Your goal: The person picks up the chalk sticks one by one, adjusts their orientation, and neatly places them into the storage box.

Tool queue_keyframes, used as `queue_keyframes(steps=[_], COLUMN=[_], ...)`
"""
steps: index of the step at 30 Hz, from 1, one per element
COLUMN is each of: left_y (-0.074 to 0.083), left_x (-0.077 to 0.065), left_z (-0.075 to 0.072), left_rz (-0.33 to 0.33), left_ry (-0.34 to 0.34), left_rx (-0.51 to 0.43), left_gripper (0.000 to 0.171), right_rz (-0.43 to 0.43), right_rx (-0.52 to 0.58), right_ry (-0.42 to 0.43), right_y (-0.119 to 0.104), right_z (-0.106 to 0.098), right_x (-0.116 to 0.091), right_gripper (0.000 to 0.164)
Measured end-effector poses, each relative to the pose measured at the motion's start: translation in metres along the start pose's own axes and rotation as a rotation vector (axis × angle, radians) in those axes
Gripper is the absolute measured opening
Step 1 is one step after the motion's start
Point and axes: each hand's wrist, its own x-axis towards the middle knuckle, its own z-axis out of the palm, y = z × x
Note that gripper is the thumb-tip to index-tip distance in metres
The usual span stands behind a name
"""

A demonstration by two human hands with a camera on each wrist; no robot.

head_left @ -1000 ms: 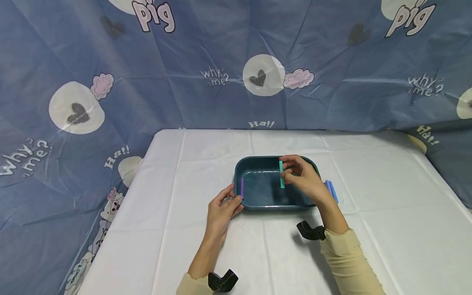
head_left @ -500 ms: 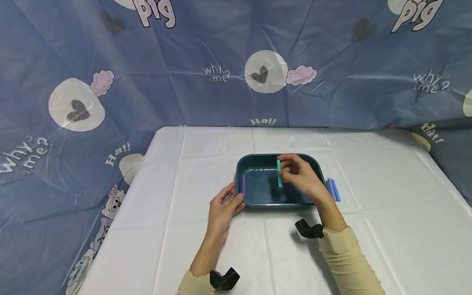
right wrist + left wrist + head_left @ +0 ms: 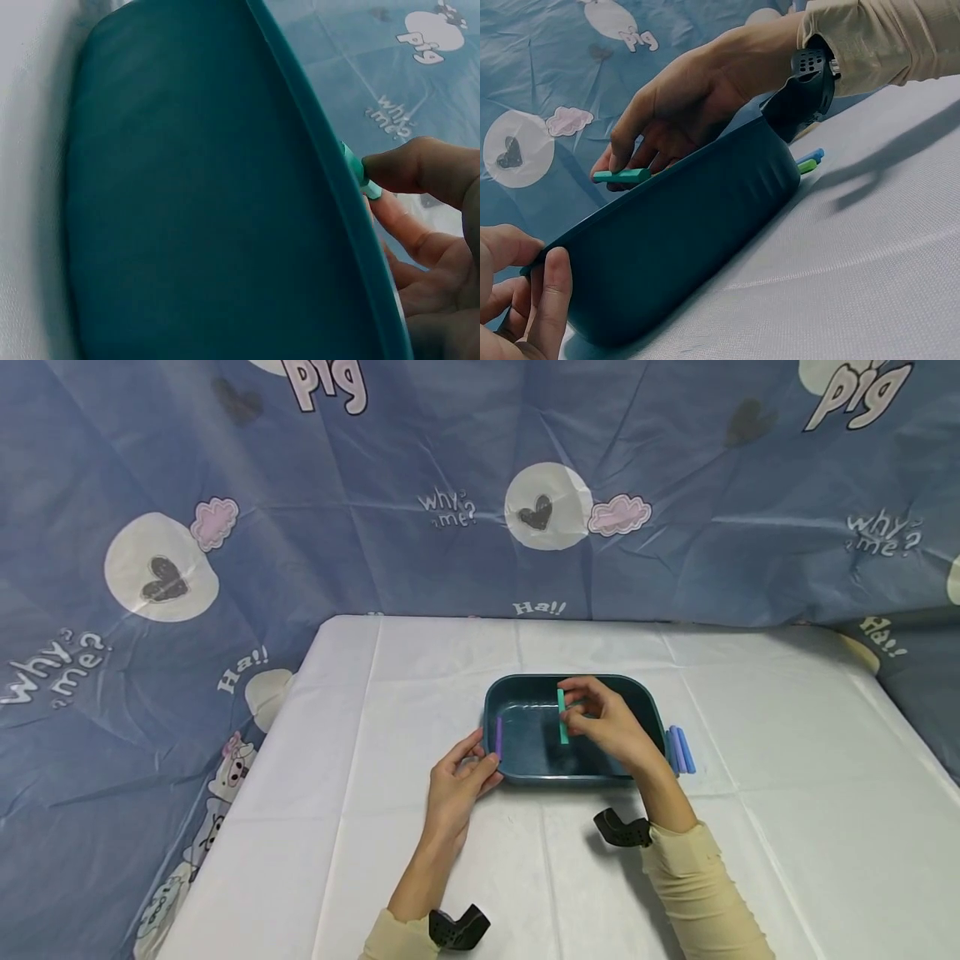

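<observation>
A dark teal rectangular tub [image 3: 577,781] sits on the white cloth, its near side facing me. At its left front corner my left hand [image 3: 459,785] grips the rim, thumb on one side and fingers on the other, as the left wrist view shows. A purple stick [image 3: 498,737] lies inside along the left wall, close to that thumb. Over the inside of the tub, my right hand [image 3: 603,722] pinches a green stick [image 3: 562,717] between thumb and fingers. In the left wrist view the same green stick [image 3: 622,176] shows above the rim.
Just right of the tub lie several blue and violet sticks [image 3: 682,750]; a light green stick [image 3: 808,166] shows among them in the left wrist view. White cloth [image 3: 795,718] covers the table. A blue printed curtain [image 3: 420,560] hangs behind and at the sides.
My right hand has shifted slightly left over the tub with the green stick. My left hand stays on the rim. The head view has moved a little.
</observation>
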Motion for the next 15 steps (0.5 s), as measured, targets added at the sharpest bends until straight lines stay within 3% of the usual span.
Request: queue_keyframes(steps=[15], left_y=[0.001], left_x=[0.0], left_z=[0.0], left_rz=[0.002], left_ry=[-0.008], left_rx=[-0.014], left_gripper=[0.051], right_rz=[0.016], right_rx=[-0.021], right_ry=[-0.002], right_y=[0.002], right_z=[0.016], right_x=[0.008], right_gripper=[0.047])
